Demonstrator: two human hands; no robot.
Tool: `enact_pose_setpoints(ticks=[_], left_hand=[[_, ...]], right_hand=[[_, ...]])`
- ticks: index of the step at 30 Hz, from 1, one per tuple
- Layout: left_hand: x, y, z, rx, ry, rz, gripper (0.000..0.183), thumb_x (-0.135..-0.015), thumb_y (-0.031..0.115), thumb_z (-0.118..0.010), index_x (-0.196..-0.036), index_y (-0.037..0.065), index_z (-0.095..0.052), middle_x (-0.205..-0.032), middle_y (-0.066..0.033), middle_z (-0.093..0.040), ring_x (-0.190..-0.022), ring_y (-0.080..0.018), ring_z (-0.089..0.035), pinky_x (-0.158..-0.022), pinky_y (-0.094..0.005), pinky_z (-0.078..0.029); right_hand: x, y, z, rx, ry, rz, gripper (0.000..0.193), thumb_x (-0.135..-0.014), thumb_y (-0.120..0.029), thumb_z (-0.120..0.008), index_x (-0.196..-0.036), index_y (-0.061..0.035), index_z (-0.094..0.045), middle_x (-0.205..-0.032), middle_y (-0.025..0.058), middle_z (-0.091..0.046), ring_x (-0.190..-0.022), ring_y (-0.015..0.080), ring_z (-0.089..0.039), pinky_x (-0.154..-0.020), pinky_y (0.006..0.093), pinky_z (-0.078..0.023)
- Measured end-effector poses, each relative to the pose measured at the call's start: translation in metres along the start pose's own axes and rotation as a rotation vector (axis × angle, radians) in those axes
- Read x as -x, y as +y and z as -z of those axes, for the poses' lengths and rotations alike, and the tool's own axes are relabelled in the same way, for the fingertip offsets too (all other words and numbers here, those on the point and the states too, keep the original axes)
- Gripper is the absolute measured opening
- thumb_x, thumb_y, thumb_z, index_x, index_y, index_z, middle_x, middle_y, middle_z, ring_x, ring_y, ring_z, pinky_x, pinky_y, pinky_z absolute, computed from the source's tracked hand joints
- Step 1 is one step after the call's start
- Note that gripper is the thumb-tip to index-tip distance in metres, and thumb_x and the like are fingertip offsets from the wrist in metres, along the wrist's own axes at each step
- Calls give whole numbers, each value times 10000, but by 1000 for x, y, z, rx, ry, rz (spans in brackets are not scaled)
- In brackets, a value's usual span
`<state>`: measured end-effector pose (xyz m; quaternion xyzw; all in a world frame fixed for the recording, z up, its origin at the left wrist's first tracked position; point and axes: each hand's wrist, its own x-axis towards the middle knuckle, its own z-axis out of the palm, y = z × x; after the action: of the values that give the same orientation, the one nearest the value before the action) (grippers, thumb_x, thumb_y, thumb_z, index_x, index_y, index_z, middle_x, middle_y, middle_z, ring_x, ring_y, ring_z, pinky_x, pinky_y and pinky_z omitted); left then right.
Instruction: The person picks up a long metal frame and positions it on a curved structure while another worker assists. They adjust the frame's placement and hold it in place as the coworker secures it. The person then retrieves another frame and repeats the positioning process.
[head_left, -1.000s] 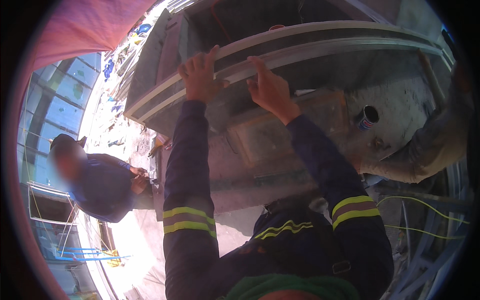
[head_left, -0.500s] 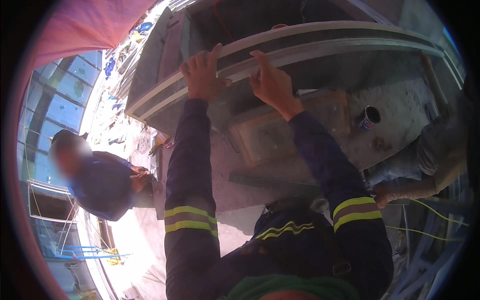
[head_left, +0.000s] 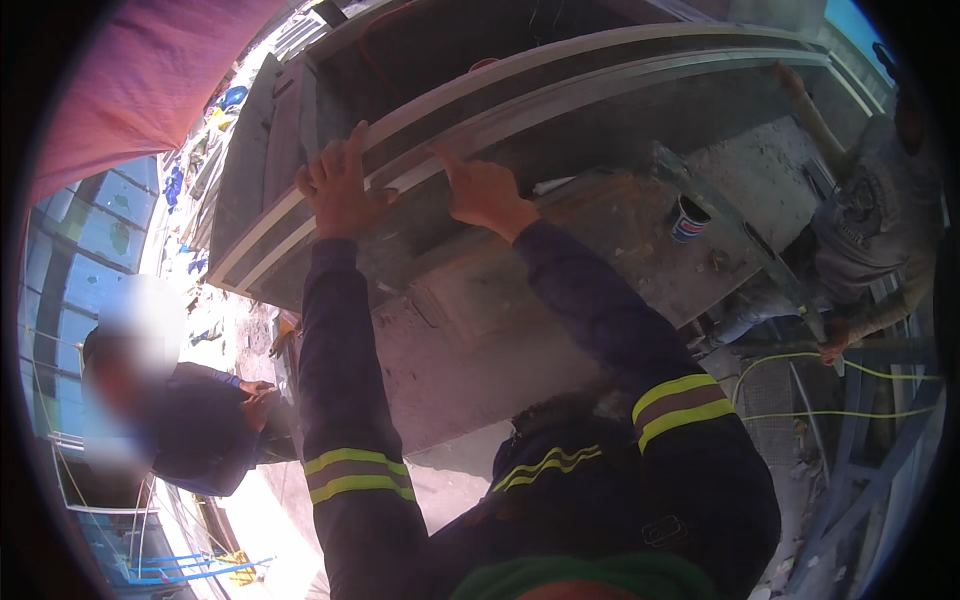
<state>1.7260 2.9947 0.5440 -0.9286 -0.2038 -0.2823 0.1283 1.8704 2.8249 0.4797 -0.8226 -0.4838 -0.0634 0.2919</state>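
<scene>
A long panel-like frame (head_left: 600,60) with two pale strips and a dark band between them stretches across the far side of the work surface. My left hand (head_left: 340,190) grips its left part, fingers over the strips and thumb apart below. A short way to the right, my right hand (head_left: 488,195) holds the lower strip with the index finger stretched out along it and the other fingers curled. What the fingertips touch behind the edge is hidden.
A grey slab (head_left: 450,350) lies below my arms, with a dark blue can (head_left: 688,220) on it. At right a co-worker (head_left: 870,210) touches the frame's far end and holds a long dark bar (head_left: 735,215). Another person (head_left: 205,425) is at left. Yellow cable (head_left: 780,360) runs at right.
The view has shifted, so my hands and the frame appear further left. The co-worker at right has raised a long bar across the slab and reached one hand to the frame's end.
</scene>
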Motion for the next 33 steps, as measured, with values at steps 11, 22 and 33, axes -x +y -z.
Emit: enact_pose_setpoints(ticks=[11,22,33], left_hand=[[-1,9,5,-38,-8,7,1222,-616,298,-975,-1632,307,-297,-1482,-86,-430,-1433,-306,-369,-1182,-596,-201],[1,12,4,-55,39,-11,1261,-585,290,-982,-1641,295,-294,-1460,-98,-452,-1417,-301,-383,-1183,-558,-196],[1,8,-3,-75,71,-19,1273,-560,319,-971,-1645,292,-305,-1456,-88,-480,-1404,-294,-404,-1179,-554,-208]], right_hand=[[57,11,-4,-540,133,54,631,-911,-96,-662,-1477,-129,-386,-932,157,-706,-810,375,-697,-701,493,-522],[140,51,-29,-709,12,-185,547,-937,-86,-618,-1450,-96,-428,-811,144,-636,-765,346,-662,-713,475,-484],[113,119,-35,-1263,281,-572,573,-987,-199,-673,-1489,-92,-418,-1185,108,-616,-1029,206,-641,-860,358,-560]])
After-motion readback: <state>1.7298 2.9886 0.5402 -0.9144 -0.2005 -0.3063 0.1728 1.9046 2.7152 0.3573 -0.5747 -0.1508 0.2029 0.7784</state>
